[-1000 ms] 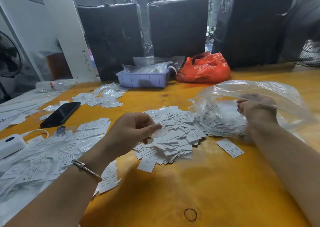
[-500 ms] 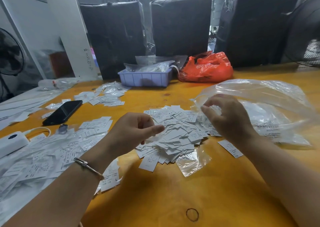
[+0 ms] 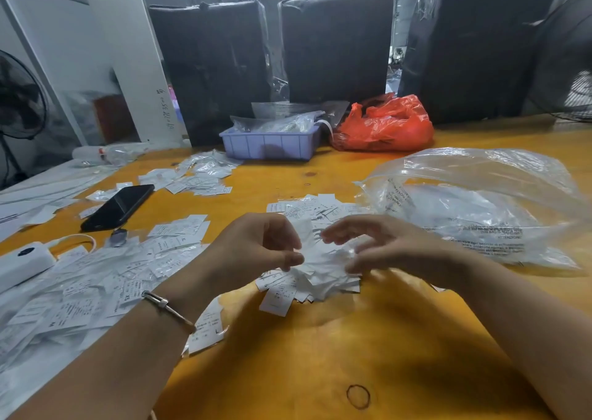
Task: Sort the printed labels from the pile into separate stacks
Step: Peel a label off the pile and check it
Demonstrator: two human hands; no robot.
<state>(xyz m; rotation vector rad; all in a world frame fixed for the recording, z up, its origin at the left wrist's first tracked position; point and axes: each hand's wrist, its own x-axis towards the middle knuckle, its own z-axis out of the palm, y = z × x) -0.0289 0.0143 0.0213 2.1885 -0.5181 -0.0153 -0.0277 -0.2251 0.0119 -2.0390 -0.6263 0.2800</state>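
A loose pile of small white printed labels (image 3: 307,278) lies mid-table on the yellow surface (image 3: 320,355). My left hand (image 3: 256,246) hovers at the pile's left side with curled fingers, and thumb and forefinger pinch a label off its top. My right hand (image 3: 387,246) is blurred over the pile's right side, its fingers spread and bent, touching the labels. A broad spread of sorted labels (image 3: 96,275) covers the table to the left, and a smaller group of labels (image 3: 198,179) lies further back. The middle of the pile is hidden between my hands.
A large clear plastic bag (image 3: 480,202) lies at the right. A black phone (image 3: 118,206) and a white power bank (image 3: 22,262) sit at the left. A blue tray (image 3: 272,144) and a red bag (image 3: 384,125) stand at the back; a rubber band (image 3: 358,396) lies near me.
My right hand let go of the clear bag and came left and down onto the pile. My left hand moved right over the pile, still pinching. The view shifted closer.
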